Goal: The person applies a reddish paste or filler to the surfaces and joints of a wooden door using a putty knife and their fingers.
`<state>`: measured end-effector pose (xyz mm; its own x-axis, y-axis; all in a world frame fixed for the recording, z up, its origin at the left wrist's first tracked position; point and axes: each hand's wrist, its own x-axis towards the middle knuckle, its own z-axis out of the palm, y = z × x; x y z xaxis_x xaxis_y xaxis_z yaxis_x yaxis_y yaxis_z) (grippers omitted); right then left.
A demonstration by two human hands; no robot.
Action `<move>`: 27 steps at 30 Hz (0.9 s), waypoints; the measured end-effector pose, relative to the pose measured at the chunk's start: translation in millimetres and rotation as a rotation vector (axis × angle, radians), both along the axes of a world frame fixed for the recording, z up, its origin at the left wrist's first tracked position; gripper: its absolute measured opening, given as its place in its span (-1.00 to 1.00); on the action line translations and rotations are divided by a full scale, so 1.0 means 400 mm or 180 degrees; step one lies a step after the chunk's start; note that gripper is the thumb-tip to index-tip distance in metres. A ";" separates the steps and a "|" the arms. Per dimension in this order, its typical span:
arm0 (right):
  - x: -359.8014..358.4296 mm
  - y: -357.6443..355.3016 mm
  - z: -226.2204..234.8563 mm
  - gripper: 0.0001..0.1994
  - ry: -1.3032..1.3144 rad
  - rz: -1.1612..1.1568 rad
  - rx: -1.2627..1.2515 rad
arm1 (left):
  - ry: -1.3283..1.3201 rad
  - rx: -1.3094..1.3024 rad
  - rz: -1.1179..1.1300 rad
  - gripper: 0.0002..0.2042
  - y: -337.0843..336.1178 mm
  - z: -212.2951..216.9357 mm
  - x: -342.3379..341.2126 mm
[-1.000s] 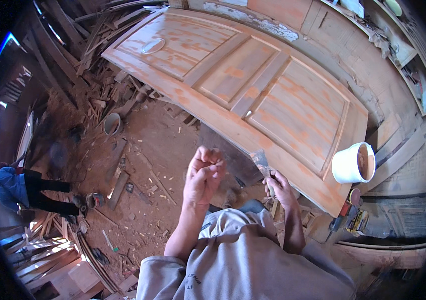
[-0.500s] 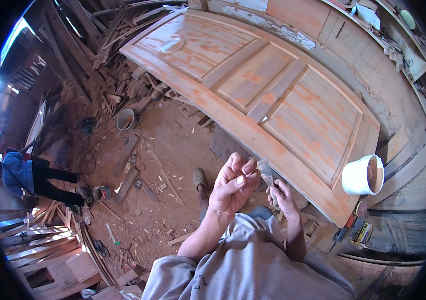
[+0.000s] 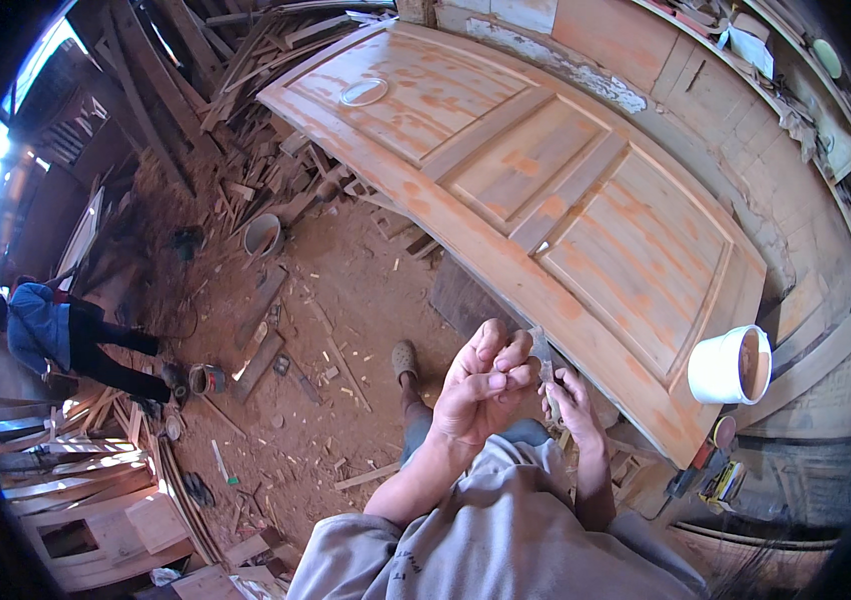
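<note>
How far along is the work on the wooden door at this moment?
The panelled wooden door already carries orange patches across its panels and rails, with bare wood between them, so coverage looks partial. A white bucket of brownish stuff sits on its near corner. The right hand grips a small tool; the left hand pinches at its tip. Neither touches the door.

What you have in view, counted.
You see one wooden door (image 3: 546,190), one white bucket (image 3: 729,365), two hands, one brush (image 3: 546,375), and one other person (image 3: 66,335).
</note>
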<state>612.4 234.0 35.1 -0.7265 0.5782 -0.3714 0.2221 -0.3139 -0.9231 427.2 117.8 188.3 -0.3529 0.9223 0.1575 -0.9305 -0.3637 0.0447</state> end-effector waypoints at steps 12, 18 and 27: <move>-0.021 0.022 0.148 -0.87 0.0544 -0.0523 0.0119 | -0.0097 0.0293 -0.0047 -0.62 0.058 0.030 -0.006; -0.077 0.030 0.313 -0.80 0.1027 -0.0610 0.0331 | 0.0341 0.0799 -0.0149 -0.60 0.126 0.029 -0.057; -0.281 -0.011 0.587 -0.82 0.0895 -0.0292 0.1339 | 0.1337 0.1269 0.0079 -0.31 0.316 0.037 -0.212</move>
